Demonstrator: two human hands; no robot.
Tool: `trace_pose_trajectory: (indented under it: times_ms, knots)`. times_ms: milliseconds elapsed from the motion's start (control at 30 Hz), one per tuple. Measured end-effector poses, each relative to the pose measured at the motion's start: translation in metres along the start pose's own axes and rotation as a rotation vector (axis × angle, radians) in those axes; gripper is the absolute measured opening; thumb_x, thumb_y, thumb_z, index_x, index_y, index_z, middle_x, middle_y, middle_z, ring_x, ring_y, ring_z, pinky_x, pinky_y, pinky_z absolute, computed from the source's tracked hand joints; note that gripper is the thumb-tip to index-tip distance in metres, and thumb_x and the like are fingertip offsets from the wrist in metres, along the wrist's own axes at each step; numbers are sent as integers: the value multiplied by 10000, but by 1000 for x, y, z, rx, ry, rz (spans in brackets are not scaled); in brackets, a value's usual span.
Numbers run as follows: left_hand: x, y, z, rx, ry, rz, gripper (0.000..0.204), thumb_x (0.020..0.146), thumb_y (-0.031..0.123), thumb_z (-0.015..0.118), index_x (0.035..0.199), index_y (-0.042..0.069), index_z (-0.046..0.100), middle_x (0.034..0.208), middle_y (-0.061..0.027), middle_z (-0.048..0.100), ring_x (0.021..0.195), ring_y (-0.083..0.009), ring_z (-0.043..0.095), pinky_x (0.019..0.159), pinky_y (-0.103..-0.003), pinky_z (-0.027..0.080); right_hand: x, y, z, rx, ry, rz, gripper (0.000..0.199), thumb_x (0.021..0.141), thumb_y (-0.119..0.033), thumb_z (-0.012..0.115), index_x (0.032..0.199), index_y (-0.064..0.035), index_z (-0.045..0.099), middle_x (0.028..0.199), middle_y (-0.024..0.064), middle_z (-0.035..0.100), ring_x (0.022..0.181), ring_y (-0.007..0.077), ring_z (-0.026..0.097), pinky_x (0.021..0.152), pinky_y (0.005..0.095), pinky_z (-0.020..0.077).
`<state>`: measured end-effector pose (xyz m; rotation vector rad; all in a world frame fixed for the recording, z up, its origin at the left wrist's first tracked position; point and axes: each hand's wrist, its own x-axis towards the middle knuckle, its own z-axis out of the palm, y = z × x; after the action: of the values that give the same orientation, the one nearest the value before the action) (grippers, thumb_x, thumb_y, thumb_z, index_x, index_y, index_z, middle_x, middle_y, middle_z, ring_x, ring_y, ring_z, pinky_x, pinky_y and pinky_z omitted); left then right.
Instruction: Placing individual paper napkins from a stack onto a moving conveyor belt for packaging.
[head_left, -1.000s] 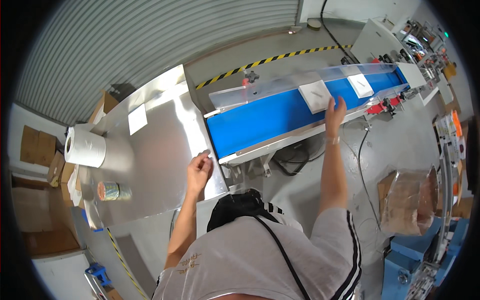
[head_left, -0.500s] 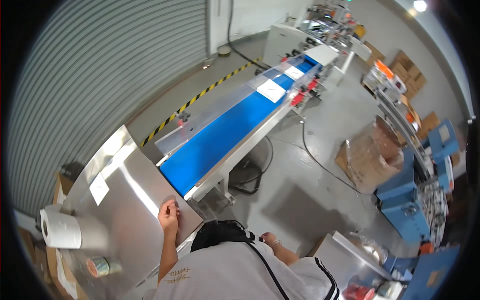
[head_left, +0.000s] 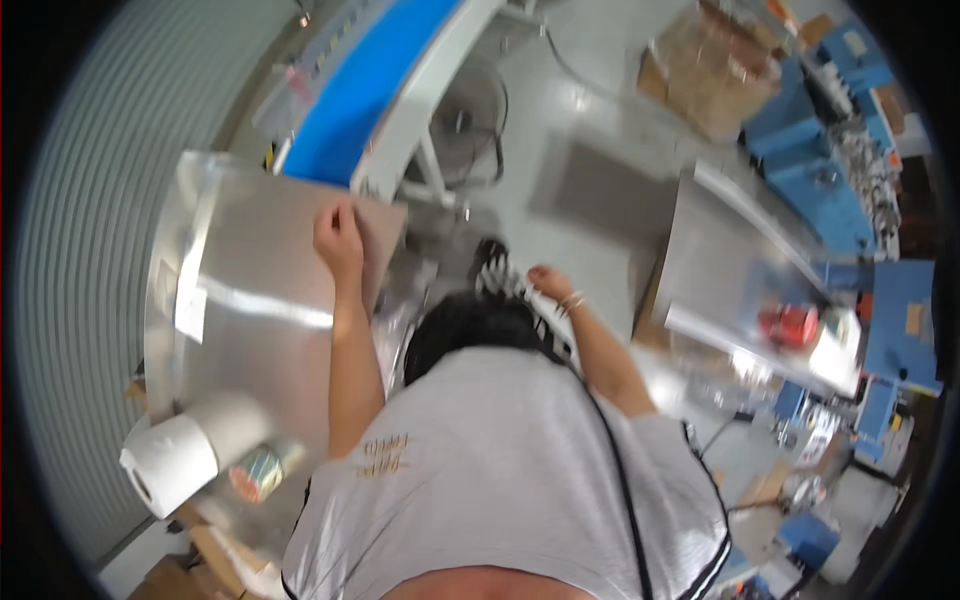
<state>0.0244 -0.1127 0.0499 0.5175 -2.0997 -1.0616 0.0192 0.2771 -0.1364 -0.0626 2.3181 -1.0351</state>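
Note:
My left hand rests at the far right part of a shiny metal tabletop, close to the end of a blue conveyor belt. Its fingers are curled closed and I see nothing in them. A white card lies on the tabletop to the left of that hand. To the right of my body, my right hand hangs low in front of my hip, away from any table. Its fingers are curled in and slightly blurred, with no object showing. A bracelet circles the right wrist.
On the metal tabletop's near left stand a white paper roll and a roll of tape. To the right, another metal table bears a red roll. A floor fan stands beneath the conveyor; a plastic-lined carton sits beyond.
My view has turned downward and rightward, so the conveyor has shifted up and its white packs are out of sight. Both hands appear higher; the left stays by the tabletop's edge.

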Motion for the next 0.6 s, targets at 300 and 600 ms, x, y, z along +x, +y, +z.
trace_pose_trajectory:
  times_ms: [300,600]
  knots:
    - [7,-7,4,-20,-97,-109,153,880,146,603,944,33,685,910,-75,666,798,-175,623,728,-287,500,-228,148,46,60,-2,599,287,816,-208,444,746,-23,653,640,117,650,501,212,616,534,358,503]
    - [3,1,14,49,-43,-16,168,835,141,644,953,34,697,915,-97,690,813,-184,636,746,-299,513,-295,236,137,-300,-86,698,234,785,-144,643,1015,-107,666,989,123,678,961,299,645,800,395,530]
